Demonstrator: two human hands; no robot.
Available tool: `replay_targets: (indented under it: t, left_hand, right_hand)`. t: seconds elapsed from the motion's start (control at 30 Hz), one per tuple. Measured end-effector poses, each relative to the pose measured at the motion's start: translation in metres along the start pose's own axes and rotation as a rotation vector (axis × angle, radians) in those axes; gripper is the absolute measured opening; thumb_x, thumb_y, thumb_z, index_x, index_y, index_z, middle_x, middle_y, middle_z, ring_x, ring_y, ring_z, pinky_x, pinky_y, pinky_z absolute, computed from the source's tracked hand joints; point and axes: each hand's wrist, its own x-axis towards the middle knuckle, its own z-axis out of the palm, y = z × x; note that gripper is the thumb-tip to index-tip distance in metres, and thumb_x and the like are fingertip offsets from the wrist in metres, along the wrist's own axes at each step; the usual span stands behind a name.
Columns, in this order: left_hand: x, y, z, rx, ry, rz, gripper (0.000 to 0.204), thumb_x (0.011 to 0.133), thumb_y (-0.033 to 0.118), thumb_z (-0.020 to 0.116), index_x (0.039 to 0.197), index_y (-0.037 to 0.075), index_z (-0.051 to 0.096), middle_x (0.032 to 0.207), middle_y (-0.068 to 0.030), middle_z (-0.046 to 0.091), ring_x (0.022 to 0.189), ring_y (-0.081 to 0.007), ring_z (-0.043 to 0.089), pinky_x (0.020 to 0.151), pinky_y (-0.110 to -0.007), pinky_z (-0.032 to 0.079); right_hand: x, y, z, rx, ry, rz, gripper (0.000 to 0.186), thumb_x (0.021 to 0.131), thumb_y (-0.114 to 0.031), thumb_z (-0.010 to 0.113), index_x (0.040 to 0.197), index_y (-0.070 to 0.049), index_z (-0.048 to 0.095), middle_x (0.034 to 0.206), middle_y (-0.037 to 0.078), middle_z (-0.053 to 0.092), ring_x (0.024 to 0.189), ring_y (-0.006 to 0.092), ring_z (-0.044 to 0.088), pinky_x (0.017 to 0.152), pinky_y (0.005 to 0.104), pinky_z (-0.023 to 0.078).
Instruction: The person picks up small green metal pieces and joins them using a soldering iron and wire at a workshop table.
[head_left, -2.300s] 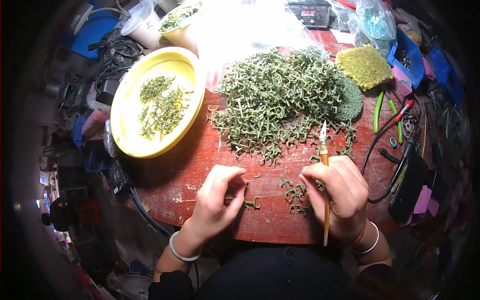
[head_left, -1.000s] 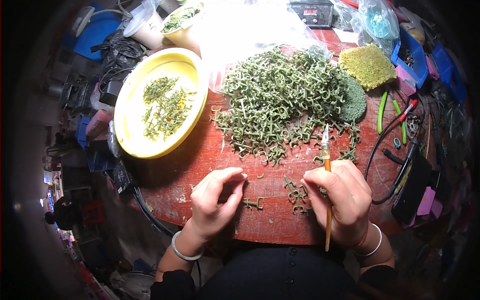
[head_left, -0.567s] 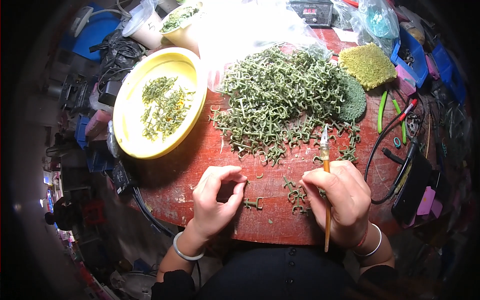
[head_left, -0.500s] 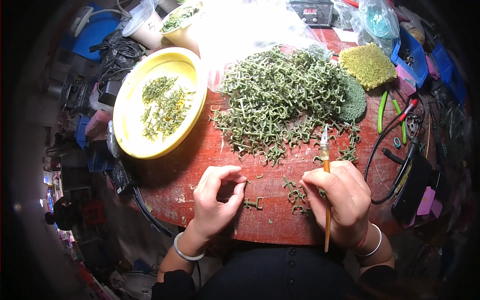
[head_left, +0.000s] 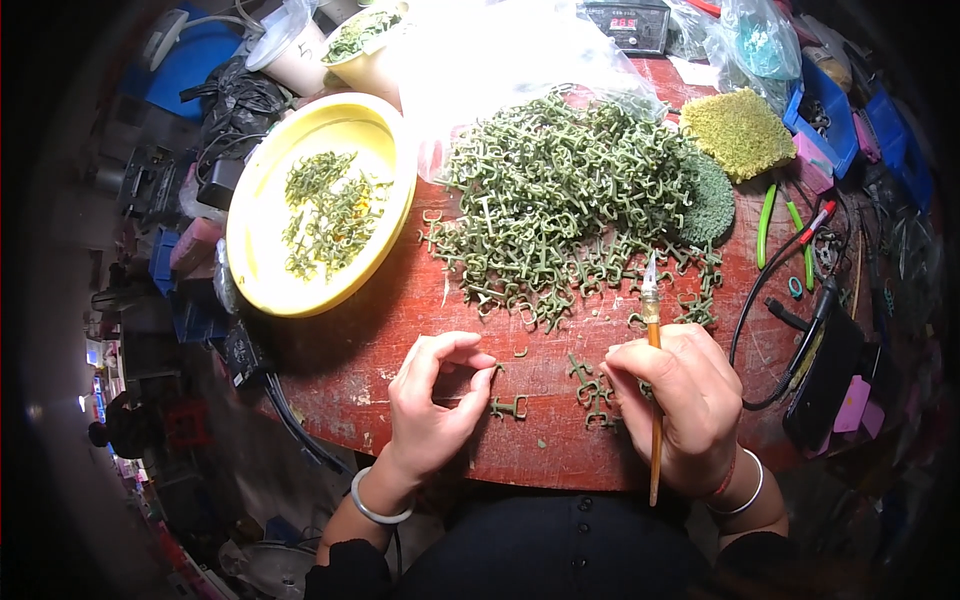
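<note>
My left hand is curled in a pinch, thumb and forefinger meeting at a small green piece whose shape is mostly hidden. Just below lies a green H-shaped piece on the red table. In my right hand is a craft knife with a wooden handle, its blade pointing away from me. Several green branched pieces lie beside my right fingertips, partly covered by them. Beyond both hands spreads a large heap of similar green pieces.
A yellow basin with small green pieces stands at left. Behind the heap are a bright plastic bag and a box with a red display. To the right are a yellow sponge-like block, green-handled pliers and a black cable.
</note>
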Motion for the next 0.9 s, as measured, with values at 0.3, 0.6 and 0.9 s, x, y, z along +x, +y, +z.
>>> replay_targets:
  t: [0.3, 0.6, 0.9]
  left_hand:
    - [0.0004, 0.0077, 0.0011, 0.256, 0.105, 0.228, 0.038, 0.081, -0.007, 0.076, 0.116, 0.002, 0.063, 0.090, -0.0071, 0.068, 0.080, -0.0174, 0.068, 0.074, -0.031, 0.053]
    - [-0.0023, 0.0075, 0.0040, 0.080, 0.072, 0.080, 0.036, 0.082, -0.011, 0.074, 0.113, 0.001, 0.063, 0.096, -0.0105, 0.066, 0.083, -0.0199, 0.071, 0.073, -0.031, 0.058]
    - [0.0024, 0.0063, -0.0031, 0.107, 0.014, 0.082, 0.034, 0.083, -0.011, 0.074, 0.113, 0.001, 0.064, 0.097, -0.0105, 0.068, 0.086, -0.0199, 0.073, 0.075, -0.031, 0.058]
  right_hand:
    - [0.0013, -0.0011, -0.0011, 0.007, -0.008, -0.002, 0.026, 0.077, 0.003, 0.082, 0.099, 0.000, 0.069, 0.082, 0.013, 0.063, 0.076, 0.0320, 0.066, 0.068, 0.0404, 0.054]
    - [0.0001, -0.0004, -0.0005, -0.001, 0.002, -0.008, 0.025, 0.077, 0.003, 0.081, 0.099, 0.000, 0.069, 0.081, 0.013, 0.062, 0.076, 0.0324, 0.066, 0.068, 0.0405, 0.054]
    - [-0.0001, -0.0001, -0.0004, 0.001, -0.003, -0.002, 0.024, 0.078, 0.003, 0.081, 0.099, 0.000, 0.068, 0.080, 0.013, 0.062, 0.075, 0.0325, 0.065, 0.068, 0.0405, 0.053]
